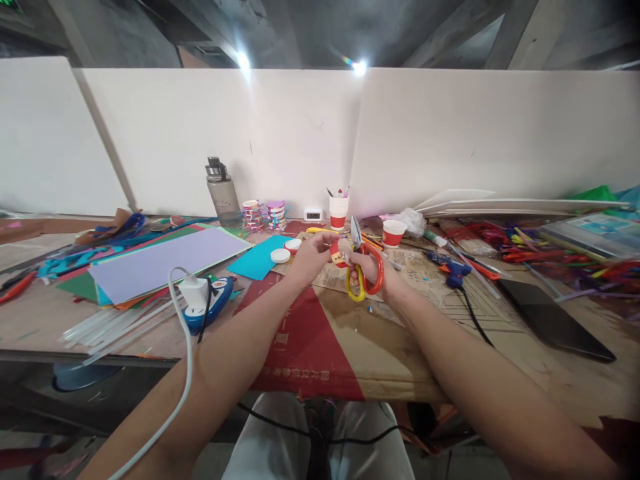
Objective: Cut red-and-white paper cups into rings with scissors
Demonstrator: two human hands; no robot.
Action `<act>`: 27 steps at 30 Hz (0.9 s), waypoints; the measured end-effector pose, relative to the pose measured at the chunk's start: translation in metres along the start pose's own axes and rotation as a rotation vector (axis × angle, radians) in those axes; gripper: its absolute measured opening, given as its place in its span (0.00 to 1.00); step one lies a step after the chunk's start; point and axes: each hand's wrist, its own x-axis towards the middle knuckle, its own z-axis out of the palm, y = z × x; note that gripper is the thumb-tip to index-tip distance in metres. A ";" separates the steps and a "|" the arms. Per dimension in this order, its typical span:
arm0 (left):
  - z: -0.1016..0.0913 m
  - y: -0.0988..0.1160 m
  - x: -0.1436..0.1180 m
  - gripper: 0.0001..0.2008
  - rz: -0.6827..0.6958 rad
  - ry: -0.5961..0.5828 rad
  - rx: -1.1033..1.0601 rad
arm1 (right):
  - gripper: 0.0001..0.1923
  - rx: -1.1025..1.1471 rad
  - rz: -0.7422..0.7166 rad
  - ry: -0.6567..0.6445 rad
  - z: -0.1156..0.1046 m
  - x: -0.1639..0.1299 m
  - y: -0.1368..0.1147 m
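The left hand [316, 252] is pinching a small red piece [338, 256] above the table [35, 327]. The right hand [369, 267] is holding scissors [369, 248], blades pointing up. Careful work is probably depending on gripping lightly, without crushing the piece, and keeping fingertips clear of the blades.

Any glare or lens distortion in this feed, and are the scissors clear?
Head view: left ceiling light and right ceiling light glare, the right with a coloured streak; same view, wide-angle distortion stretches both forearms toward the bottom corners; same view, scissors look fairly clear.
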 end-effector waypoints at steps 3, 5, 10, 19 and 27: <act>0.000 -0.001 -0.001 0.12 0.019 0.035 -0.022 | 0.13 -0.004 0.011 -0.062 0.001 -0.001 0.002; -0.002 0.000 0.000 0.10 0.017 0.089 -0.061 | 0.15 -0.005 -0.003 -0.133 0.001 -0.003 0.004; -0.011 0.016 0.007 0.10 -0.034 0.181 -0.250 | 0.21 -0.146 -0.211 -0.180 0.003 -0.008 0.005; -0.024 0.032 0.010 0.11 -0.021 0.124 -0.286 | 0.10 -0.568 -0.584 -0.071 -0.010 -0.001 0.005; -0.019 0.030 0.010 0.15 -0.077 0.243 -0.291 | 0.15 -0.690 -0.533 -0.137 -0.011 0.001 0.010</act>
